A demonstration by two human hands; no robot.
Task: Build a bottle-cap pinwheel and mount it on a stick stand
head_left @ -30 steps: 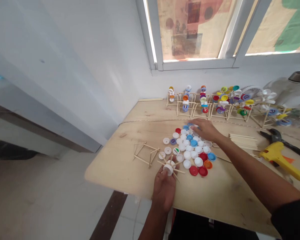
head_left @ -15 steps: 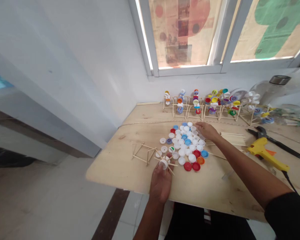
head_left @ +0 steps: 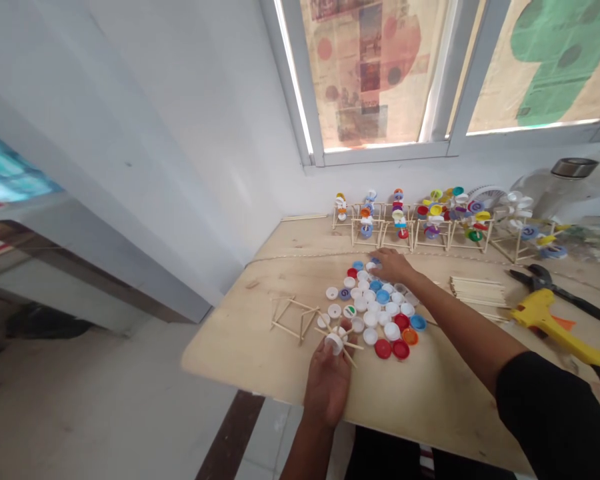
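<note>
Two hands are at work over the tabletop (head_left: pixel 225 357). The left hand (head_left: pixel 329 381) is closed around a white hub (head_left: pixel 335 344), gripping it near the front edge of the table, with thin sticks (head_left: pixel 355 346) radiating outward; the stick tips that can be seen are bare. The right hand (head_left: pixel 394 265) reaches palm-down to the far side of a heap of bottle caps (head_left: pixel 373 319), fingers partly curled over white and blue ones; whether it has hold of a cap cannot be told, as the fingertips are obscured. Judged from this arrangement, the step in hand is selecting a cap for the spoked piece. The next move seems to call for a pinch on one cap by its rim, leaving its neighbours undisturbed, and a steady left grip that puts no load on the sticks. Just left of the hub stands an open stick frame (head_left: pixel 300 327), apart from the hand. Right of the heap lie a bundle of loose sticks (head_left: pixel 477 290), a yellow glue gun (head_left: pixel 534 308) and a black hand tool (head_left: pixel 540 277). Along the back wall, a row of stick stands bears capped wheels (head_left: pixel 367 231) in mixed colours.
</note>
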